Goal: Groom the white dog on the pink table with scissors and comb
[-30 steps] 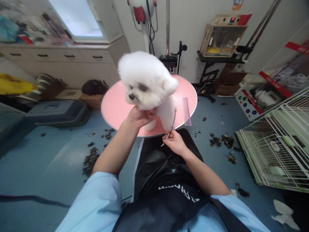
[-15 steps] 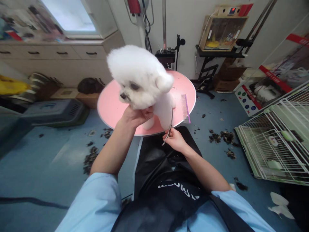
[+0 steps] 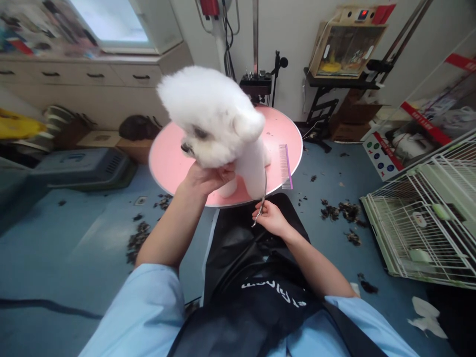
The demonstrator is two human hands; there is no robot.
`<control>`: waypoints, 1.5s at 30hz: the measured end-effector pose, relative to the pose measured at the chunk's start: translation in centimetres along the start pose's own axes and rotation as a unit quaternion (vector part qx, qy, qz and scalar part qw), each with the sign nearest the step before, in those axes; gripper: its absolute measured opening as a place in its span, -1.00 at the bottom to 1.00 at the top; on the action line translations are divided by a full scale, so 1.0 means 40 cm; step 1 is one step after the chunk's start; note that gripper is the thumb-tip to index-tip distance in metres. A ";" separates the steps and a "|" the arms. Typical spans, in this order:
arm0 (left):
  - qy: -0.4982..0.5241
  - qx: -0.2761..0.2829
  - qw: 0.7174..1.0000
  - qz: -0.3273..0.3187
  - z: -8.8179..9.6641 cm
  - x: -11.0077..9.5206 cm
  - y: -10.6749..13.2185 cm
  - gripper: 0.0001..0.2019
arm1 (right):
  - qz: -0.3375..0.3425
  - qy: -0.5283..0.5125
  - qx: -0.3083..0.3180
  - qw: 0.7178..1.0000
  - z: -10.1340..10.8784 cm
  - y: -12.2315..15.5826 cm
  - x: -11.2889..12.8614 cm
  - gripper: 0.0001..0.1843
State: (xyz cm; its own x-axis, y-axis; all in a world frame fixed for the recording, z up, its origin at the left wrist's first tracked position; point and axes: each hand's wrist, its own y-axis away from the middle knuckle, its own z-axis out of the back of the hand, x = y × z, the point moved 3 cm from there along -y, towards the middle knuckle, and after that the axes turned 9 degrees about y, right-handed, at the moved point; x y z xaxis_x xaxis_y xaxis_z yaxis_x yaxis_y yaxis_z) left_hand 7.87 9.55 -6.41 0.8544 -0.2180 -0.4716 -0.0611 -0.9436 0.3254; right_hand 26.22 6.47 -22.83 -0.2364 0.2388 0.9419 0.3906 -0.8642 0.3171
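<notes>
A fluffy white dog is on a round pink grooming table, its head turned to the left. My left hand is under the dog's chin, its fingers curled into the fur at the jaw and throat. In my right hand is a pair of grooming scissors, the fingers closed round the handles. Their blades point up along the dog's front leg, on its right side in the view; whether they touch the fur I cannot tell. A purple-backed metal comb lies near the table's right edge.
Behind the table stands a metal post with a black tool holder. Dark hair clumps litter the blue floor. A wire cage is at right, a grey pet carrier at left. A wooden box sits on a black stand.
The dog's head has tipped slightly left and down, with my left hand still beneath it. My right hand and the scissors have shifted a little, the blades now more upright.
</notes>
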 end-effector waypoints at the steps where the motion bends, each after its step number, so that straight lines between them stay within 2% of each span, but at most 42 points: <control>1: -0.001 0.001 1.000 0.000 -0.001 0.000 0.000 -0.73 | -0.003 -0.001 -0.001 1.000 0.000 0.000 -0.002 -0.64; 9: 0.015 -0.013 1.000 0.003 -0.003 0.000 0.004 -0.76 | -0.008 -0.011 0.012 1.000 0.000 0.001 -0.016 -0.62; 20: 0.011 0.002 1.000 -0.011 0.013 -0.004 -0.002 -0.72 | -0.004 -0.028 0.037 0.999 0.007 -0.005 -0.034 -0.59; 25: 0.014 0.004 1.000 -0.005 0.003 -0.002 0.003 -0.73 | -0.013 -0.034 0.038 0.999 0.002 -0.008 -0.056 -0.57; 30: 0.015 -0.019 1.000 -0.008 -0.011 0.000 0.010 -0.73 | -0.022 -0.058 0.029 0.998 -0.014 -0.010 -0.088 -0.53; 34: 0.008 -0.005 1.000 0.000 -0.007 -0.002 0.007 -0.78 | -0.007 -0.079 0.047 0.996 -0.021 -0.006 -0.103 -0.52; 45: 0.014 0.006 1.000 -0.008 0.014 -0.008 -0.003 -0.74 | 0.001 -0.066 0.085 0.994 0.018 -0.025 -0.096 -0.50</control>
State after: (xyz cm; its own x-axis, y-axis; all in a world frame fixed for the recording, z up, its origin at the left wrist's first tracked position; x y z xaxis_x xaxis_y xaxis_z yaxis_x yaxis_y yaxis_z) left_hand 7.32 9.60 -6.74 0.8694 -0.1955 -0.4539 -0.0529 -0.9500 0.3077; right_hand 27.37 6.73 -26.68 -0.1215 0.3019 0.9456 0.5388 -0.7800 0.3183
